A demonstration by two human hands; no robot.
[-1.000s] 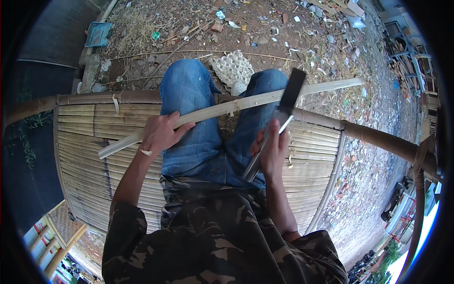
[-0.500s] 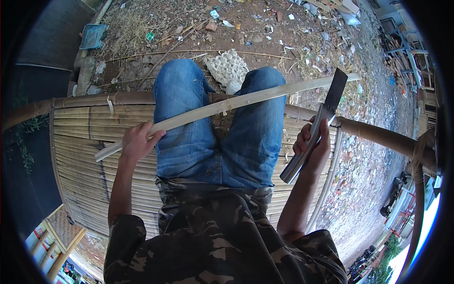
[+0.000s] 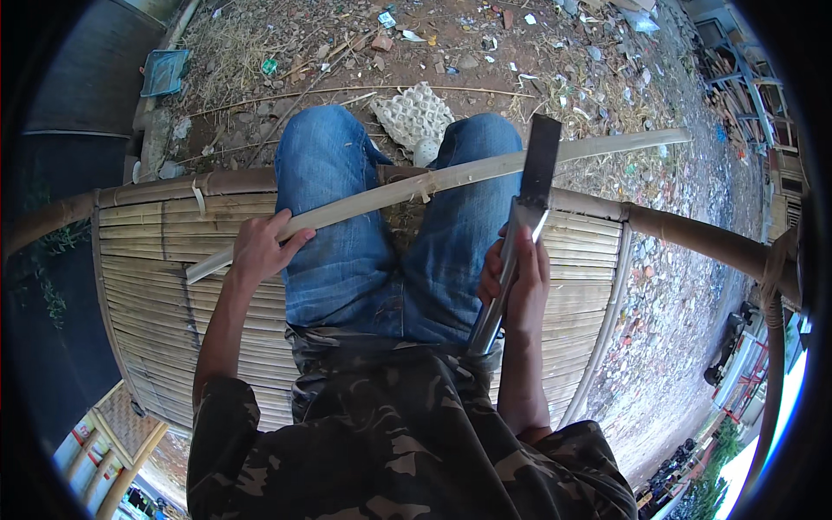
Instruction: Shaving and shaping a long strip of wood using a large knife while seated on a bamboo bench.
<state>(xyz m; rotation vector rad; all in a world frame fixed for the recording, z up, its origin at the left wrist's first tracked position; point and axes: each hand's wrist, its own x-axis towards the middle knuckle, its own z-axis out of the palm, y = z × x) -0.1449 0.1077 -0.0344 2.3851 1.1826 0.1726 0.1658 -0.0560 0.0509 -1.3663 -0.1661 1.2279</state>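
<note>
Knife (image 3: 530,212) has swung toward left hand (image 3: 260,249), which holds bamboo strip (image 3: 373,200); right hand (image 3: 527,288) grips it. Probably shaving; next stroke needs steady angle.

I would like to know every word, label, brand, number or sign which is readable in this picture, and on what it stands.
None can be read.
Knife and pale strip: no lettering visible.
Blue-white litter scrap: any print is too small to read.

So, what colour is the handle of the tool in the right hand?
Shiny silver; the handle shows best in the head view, the only one.
</note>
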